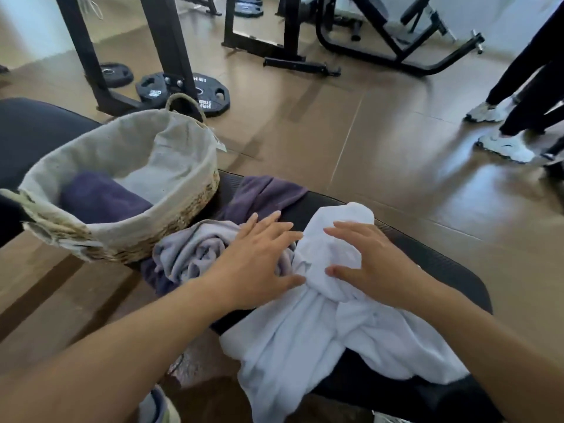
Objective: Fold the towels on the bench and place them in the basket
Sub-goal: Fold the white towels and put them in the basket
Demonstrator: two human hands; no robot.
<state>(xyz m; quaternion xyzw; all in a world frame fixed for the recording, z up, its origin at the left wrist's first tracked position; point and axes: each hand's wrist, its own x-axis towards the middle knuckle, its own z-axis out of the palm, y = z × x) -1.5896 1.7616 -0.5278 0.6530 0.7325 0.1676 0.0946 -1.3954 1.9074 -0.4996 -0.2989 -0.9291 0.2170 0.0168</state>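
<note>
A crumpled white towel point(320, 334) lies across the black bench point(442, 264) and hangs over its near edge. My right hand point(372, 264) hovers over its bunched top with the fingers spread. My left hand point(259, 257) reaches with straight fingers over a crumpled light grey towel point(189, 254), beside the white one. A dark purple towel point(259, 196) lies behind them on the bench. The woven basket point(183, 209) with a beige liner stands at the bench's left end and holds a folded purple towel point(100, 199).
Weight plates point(183, 90) lie on the brown floor behind the basket, by a black rack frame point(171, 41). More gym machines stand at the back. A person's legs in white sneakers point(506, 145) stand at the right. My shoe point(158, 407) shows at the bottom.
</note>
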